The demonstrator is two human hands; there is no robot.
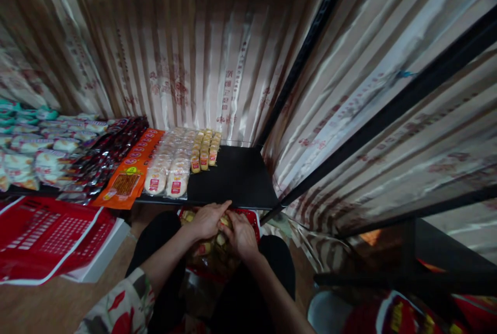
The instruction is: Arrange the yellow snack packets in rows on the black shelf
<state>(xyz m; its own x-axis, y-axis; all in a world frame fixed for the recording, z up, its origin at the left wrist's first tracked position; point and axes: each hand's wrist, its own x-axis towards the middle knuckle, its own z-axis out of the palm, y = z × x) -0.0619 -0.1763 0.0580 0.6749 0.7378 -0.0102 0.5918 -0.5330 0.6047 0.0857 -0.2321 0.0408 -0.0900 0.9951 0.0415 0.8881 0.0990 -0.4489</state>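
Note:
Between my knees stands a red basket (254,219) filled with small yellow snack packets (205,247) in clear wrapping. My left hand (209,220) reaches over its far left side, fingers bent and pointing right. Opposite it, my right hand (243,234) curls in from the right. The two hands nearly meet, closed around a small yellow snack packet (224,221), which the fingers partly cover. Just beyond, on a black shelf (236,176), short rows of matching yellow packets (204,153) stand beside rows of round white crackers (176,178) in clear packs.
Left along the shelf lie an orange snack bag (126,184), dark red packets (104,155) and white packets (50,160). A red perforated basket (46,238) and a white box (99,256) are at lower left. Black metal posts (303,59) and a printed curtain (202,64) enclose the shelf.

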